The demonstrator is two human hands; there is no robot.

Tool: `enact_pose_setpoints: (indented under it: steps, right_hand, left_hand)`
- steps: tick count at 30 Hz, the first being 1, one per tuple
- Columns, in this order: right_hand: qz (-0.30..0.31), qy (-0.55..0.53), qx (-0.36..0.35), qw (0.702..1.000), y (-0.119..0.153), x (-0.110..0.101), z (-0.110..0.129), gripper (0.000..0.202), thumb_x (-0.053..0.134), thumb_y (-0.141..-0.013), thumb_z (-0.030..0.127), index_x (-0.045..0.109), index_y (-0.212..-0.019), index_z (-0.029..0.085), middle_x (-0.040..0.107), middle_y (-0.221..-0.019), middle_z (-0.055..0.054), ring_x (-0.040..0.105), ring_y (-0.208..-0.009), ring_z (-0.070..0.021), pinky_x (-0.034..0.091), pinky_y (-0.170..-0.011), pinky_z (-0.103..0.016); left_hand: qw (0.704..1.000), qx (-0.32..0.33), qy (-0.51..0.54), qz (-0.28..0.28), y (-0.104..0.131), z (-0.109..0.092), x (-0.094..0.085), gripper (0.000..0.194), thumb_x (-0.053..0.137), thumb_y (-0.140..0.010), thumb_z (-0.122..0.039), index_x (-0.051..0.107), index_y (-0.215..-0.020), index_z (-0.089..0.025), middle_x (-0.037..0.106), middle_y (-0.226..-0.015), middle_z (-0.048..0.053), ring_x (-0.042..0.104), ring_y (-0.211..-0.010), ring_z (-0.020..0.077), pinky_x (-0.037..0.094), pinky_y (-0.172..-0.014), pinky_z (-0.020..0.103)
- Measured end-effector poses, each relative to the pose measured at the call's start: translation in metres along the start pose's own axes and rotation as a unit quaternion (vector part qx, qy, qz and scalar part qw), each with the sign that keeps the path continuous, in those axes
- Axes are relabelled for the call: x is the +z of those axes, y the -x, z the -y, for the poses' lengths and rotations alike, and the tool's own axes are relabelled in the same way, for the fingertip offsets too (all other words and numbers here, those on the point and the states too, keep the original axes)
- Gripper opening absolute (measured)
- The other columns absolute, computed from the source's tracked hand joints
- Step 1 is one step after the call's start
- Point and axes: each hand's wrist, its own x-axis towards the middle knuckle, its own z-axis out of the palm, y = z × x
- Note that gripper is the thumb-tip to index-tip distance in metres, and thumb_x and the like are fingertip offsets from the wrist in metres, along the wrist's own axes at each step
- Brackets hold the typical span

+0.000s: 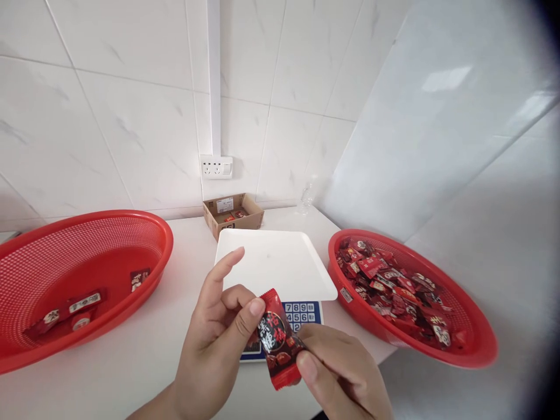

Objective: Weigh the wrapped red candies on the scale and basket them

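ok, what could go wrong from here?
1. The wrapped packet, pinched by the left hand and right hand, could slip and perhaps land on the numbered keypad close by.
2. The packet-filled red basket on the right seems to overhang the edge of the table; a bump might tip it and spill packets.

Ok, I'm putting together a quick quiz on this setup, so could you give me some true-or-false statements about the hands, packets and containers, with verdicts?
1. The left hand and right hand both grip one red-and-black packet. True.
2. A cardboard box stands beyond the white pan. True.
3. The left basket holds more packets than the right basket. False: the right basket holds far more.
4. Both baskets are green. False: both are red.
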Motion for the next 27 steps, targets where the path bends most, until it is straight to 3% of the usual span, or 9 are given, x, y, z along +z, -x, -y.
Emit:
enact_pose_setpoints:
  steps: [3, 5, 10, 14, 16, 18, 20, 23, 27]
  right_hand:
    - [-0.020, 0.030, -0.070, 0.997, 0.001, 0.002, -0.005, 0.039, 0.045, -0.098, 0.025, 0.056, -0.061, 0.021, 0.047, -0.049, 0.001, 0.043, -0.044, -0.0118, 0.034, -0.043, -0.025]
    - [-0.025, 0.022, -0.070, 0.997, 0.001, 0.002, -0.003, 0.037, 0.047, -0.097, 0.025, 0.057, -0.062, 0.021, 0.052, -0.050, 0.000, 0.046, -0.046, -0.0125, 0.038, -0.046, -0.025]
    - [-0.004, -0.139, 0.114, 0.984, 0.005, 0.000, 0.008, 0.044, 0.051, -0.098, 0.043, 0.066, -0.062, 0.022, 0.062, -0.056, -0.003, 0.056, -0.055, -0.0157, 0.040, -0.055, -0.028]
    - [-0.016, -0.374, 0.283, 0.883, 0.007, 0.001, 0.007, 0.050, 0.059, -0.090, 0.057, 0.059, -0.057, 0.019, 0.049, -0.046, 0.001, 0.043, -0.045, -0.0106, 0.031, -0.047, -0.024]
    - [-0.022, -0.457, 0.321, 0.829, 0.006, 0.003, 0.004, 0.048, 0.061, -0.089, 0.056, 0.056, -0.059, 0.019, 0.039, -0.042, 0.006, 0.031, -0.037, -0.0067, 0.025, -0.040, -0.021]
    - [-0.012, -0.498, 0.328, 0.803, 0.004, 0.004, 0.000, 0.046, 0.060, -0.090, 0.053, 0.053, -0.059, 0.019, 0.032, -0.039, 0.008, 0.023, -0.033, -0.0049, 0.019, -0.036, -0.020]
    - [-0.002, -0.489, 0.312, 0.814, 0.004, 0.005, -0.005, 0.048, 0.056, -0.093, 0.054, 0.051, -0.059, 0.020, 0.032, -0.038, 0.009, 0.024, -0.033, -0.0053, 0.020, -0.035, -0.019]
    - [-0.049, -0.370, 0.250, 0.893, 0.007, 0.002, -0.013, 0.051, 0.053, -0.092, 0.063, 0.051, -0.064, 0.021, 0.044, -0.047, 0.005, 0.036, -0.041, -0.0084, 0.029, -0.042, -0.021]
    - [-0.091, -0.135, 0.175, 0.971, 0.015, -0.007, -0.012, 0.055, 0.051, -0.086, 0.074, 0.055, -0.071, 0.021, 0.052, -0.062, 0.000, 0.045, -0.056, -0.0142, 0.037, -0.052, -0.026]
  left_hand:
    - [1.000, 0.002, 0.018, -0.011, 0.003, -0.003, 0.002, 0.055, 0.076, -0.085, -0.037, 0.054, -0.134, -0.047, 0.059, -0.064, -0.008, 0.048, -0.058, 0.0069, 0.046, -0.061, 0.018]
    - [1.000, -0.005, 0.029, -0.005, 0.003, -0.005, 0.003, 0.056, 0.077, -0.084, -0.036, 0.054, -0.134, -0.048, 0.060, -0.063, -0.008, 0.048, -0.058, 0.0067, 0.046, -0.059, 0.017]
    - [0.997, -0.046, 0.022, 0.058, -0.003, -0.006, -0.002, 0.045, 0.074, -0.087, -0.036, 0.061, -0.129, -0.047, 0.057, -0.064, -0.009, 0.049, -0.055, 0.0043, 0.045, -0.055, 0.013]
    - [0.986, 0.021, -0.031, 0.161, -0.007, -0.005, -0.010, 0.021, 0.063, -0.094, -0.042, 0.074, -0.112, -0.038, 0.065, -0.076, -0.004, 0.059, -0.064, 0.0058, 0.051, -0.062, 0.013]
    - [0.976, 0.043, -0.065, 0.206, -0.009, -0.006, -0.013, 0.020, 0.069, -0.090, -0.038, 0.075, -0.109, -0.036, 0.071, -0.090, -0.001, 0.065, -0.076, 0.0090, 0.054, -0.069, 0.015]
    - [0.966, 0.081, -0.116, 0.218, -0.011, -0.007, -0.014, 0.023, 0.074, -0.087, -0.029, 0.075, -0.109, -0.037, 0.073, -0.094, -0.001, 0.068, -0.081, 0.0113, 0.055, -0.072, 0.017]
    - [0.953, 0.144, -0.178, 0.197, -0.013, -0.009, -0.015, 0.023, 0.071, -0.089, -0.022, 0.076, -0.106, -0.036, 0.072, -0.087, -0.002, 0.068, -0.076, 0.0099, 0.054, -0.068, 0.015]
    - [0.929, 0.210, -0.256, 0.163, -0.016, -0.011, -0.015, 0.013, 0.065, -0.093, -0.023, 0.076, -0.093, -0.030, 0.068, -0.073, -0.002, 0.063, -0.065, 0.0089, 0.050, -0.060, 0.015]
    - [0.925, 0.165, -0.299, 0.168, -0.015, -0.011, -0.015, 0.029, 0.060, -0.095, -0.030, 0.063, -0.068, -0.020, 0.057, -0.064, -0.002, 0.053, -0.057, 0.0092, 0.042, -0.052, 0.019]
